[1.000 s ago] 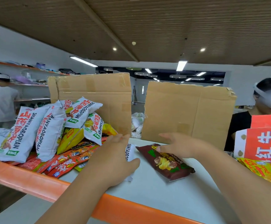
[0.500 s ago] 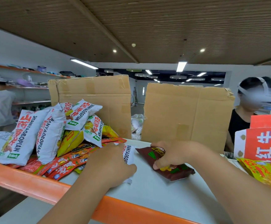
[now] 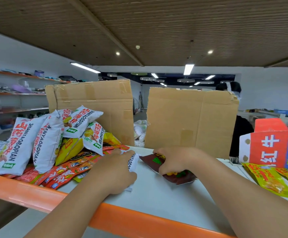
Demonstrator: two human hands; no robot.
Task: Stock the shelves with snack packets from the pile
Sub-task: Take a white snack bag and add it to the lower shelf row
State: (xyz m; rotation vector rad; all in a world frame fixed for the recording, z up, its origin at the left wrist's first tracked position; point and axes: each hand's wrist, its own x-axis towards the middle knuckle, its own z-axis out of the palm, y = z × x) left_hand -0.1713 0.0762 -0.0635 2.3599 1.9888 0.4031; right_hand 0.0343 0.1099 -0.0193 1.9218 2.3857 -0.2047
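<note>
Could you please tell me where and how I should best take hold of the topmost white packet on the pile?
Pinch the topmost white packet by its upper right end, which juts free above the pile, coming from the right; its lower end lies against other packets.

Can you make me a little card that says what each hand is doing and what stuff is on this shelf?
left hand: holds a white packet next to the pile
right hand: grips a brown packet
pile: white, yellow and red packets, left part of the shelf
behind: two cardboard sheets, standing upright
right side: red carton, yellow packets
</note>
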